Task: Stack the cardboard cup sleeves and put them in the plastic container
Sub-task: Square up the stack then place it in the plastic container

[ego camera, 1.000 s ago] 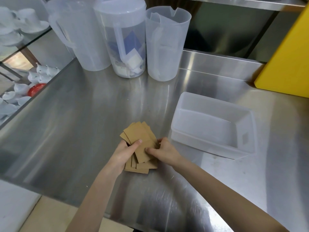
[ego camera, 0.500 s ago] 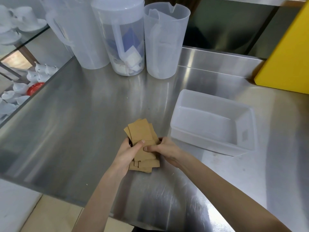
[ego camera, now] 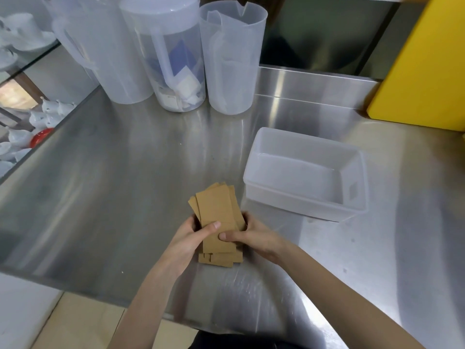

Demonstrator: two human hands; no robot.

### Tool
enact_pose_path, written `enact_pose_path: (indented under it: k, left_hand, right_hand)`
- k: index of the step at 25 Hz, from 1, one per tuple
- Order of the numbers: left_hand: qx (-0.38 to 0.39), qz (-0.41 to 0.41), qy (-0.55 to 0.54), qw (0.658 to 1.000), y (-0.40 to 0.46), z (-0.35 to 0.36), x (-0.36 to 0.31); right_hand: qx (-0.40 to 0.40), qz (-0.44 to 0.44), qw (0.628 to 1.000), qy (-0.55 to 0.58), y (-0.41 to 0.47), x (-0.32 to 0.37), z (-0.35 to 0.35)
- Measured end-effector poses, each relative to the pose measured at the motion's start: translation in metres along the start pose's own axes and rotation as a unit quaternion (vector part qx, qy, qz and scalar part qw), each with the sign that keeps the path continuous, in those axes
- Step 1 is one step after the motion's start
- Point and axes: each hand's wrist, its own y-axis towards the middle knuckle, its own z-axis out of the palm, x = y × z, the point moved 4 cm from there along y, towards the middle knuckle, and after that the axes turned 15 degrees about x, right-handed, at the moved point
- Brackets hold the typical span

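Left hand (ego camera: 187,244) and right hand (ego camera: 254,239) are clasping, thumbs on top, an uneven stack of flat brown cardboard cup sleeves (ego camera: 218,217) near the front edge of the stainless-steel worktop (ego camera: 113,185), the translucent rectangular plastic container (ego camera: 352,212) sitting empty just beside.

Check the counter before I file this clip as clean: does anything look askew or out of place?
Only the cardboard sleeves: held between the left hand and right hand, they are fanned, with edges sticking out unevenly. The plastic container sits upright and empty. Nothing looks spilled.
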Motion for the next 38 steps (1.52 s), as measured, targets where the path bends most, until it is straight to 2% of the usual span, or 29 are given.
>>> enact_pose_path:
  k: [7,12,16,20,26,33,38]
  left_hand:
    - [0.045,-0.036,0.112,0.992,0.001,0.031,0.001]
    - [0.059,0.002,0.162,0.985,0.006,0.071,-0.012]
    - [0.089,0.053,0.187,0.977,0.017,0.103,-0.022]
    - [0.126,0.039,0.222,0.966,0.024,0.118,-0.005]
    - [0.136,0.027,0.247,0.959,0.025,0.117,0.003]
    - [0.129,0.076,0.26,0.954,0.032,0.118,-0.007]
    - [0.146,0.056,0.32,0.935,0.034,0.12,-0.002]
  right_hand:
    - [-0.066,-0.078,0.994,-0.038,-0.052,-0.015,-0.017]
    - [-0.13,-0.135,0.977,-0.1,-0.089,-0.015,-0.038]
    - [-0.16,-0.182,0.966,-0.094,-0.109,-0.017,-0.053]
    - [-0.153,-0.183,0.966,-0.094,-0.106,-0.034,-0.057]
    - [-0.155,-0.181,0.965,-0.107,-0.091,-0.049,-0.053]
    - [-0.24,-0.213,0.934,-0.155,-0.095,-0.039,-0.059]
    - [-0.208,-0.193,0.937,-0.206,-0.093,-0.043,-0.056]
